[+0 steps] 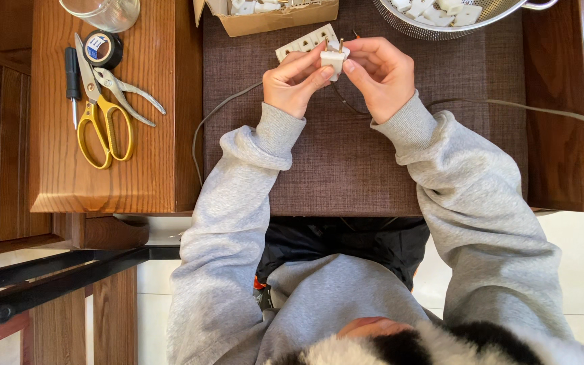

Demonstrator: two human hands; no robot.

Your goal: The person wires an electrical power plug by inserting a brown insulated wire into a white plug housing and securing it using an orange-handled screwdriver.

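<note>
Nearest the camera, a furry black-and-white collar fills the bottom edge and is cut off by the frame. 2 grey sleeves [238, 203] run up from it to a brown woven mat [346, 162] on the wooden table [143, 135].

Over the far part of the mat both hands meet. The left hand [295, 82] and the right hand [381, 74] have their fingers curled shut around 1 small white plug [336, 59], pinched between thumbs and fingertips just above the mat. Metal prongs stick up from its top; the lower part of the plug is covered by the fingers, so what lies inside it cannot be made out. Just behind the hands a white socket strip [305, 42] lies tilted on the mat, partly hidden by the left fingers.

A thin grey cord [508, 105] runs from under the right wrist off the right edge; another stretch curves out beside the left wrist.

To the left, well apart from the hands, lie yellow-handled scissors [99, 122], silver pliers [130, 94], a dark screwdriver [73, 78] and a roll of black tape [101, 49].

At the far edge, all cut off by the frame, stand a glass jar [103, 13], a cardboard box [272, 17] and a metal colander [441, 20] holding white parts.
</note>
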